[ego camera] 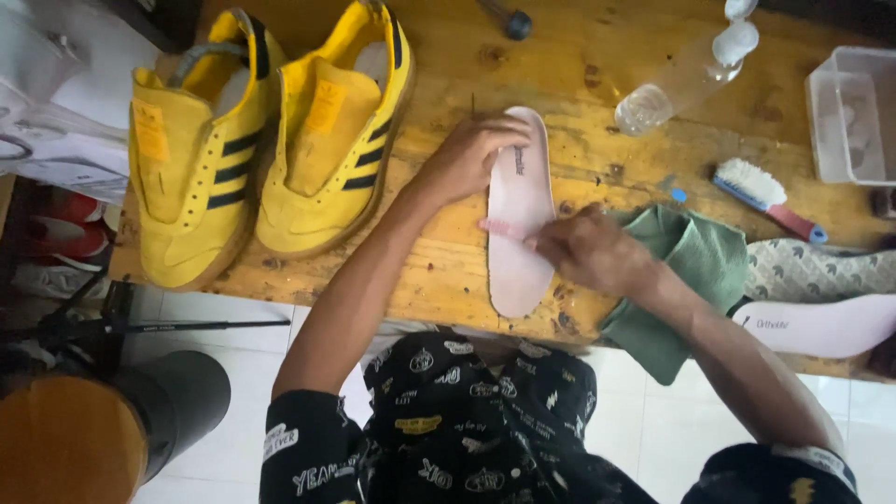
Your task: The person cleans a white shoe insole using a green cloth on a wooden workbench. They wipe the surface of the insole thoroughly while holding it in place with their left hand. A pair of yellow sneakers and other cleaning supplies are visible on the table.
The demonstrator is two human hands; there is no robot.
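The pale pink insole (519, 219) lies flat on the wooden tabletop (579, 84), in the middle, its long axis pointing away from the person. It looks thin, light and bendable, probably foam with a smooth fabric face, so it would slide easily if nothing pins it; the upper rounded end is a good place to hold it down. The left hand (467, 154) does this: its fingers are spread and pressed flat on the top part of the insole. The right hand (588, 250) has its fingers closed around a small pink tool (502, 229), likely a slim brush, which lies across the insole's middle.

Beside the right wrist is a soft, crumpled green cloth (695, 266). To the right lie a second insole (821, 322), a scrub brush (765, 196) with white bristles, a clear plastic bottle (681, 79) on its side, and a clear plastic box (854, 112). To the left stands a pair of yellow suede shoes (271, 140) with dark stripes.
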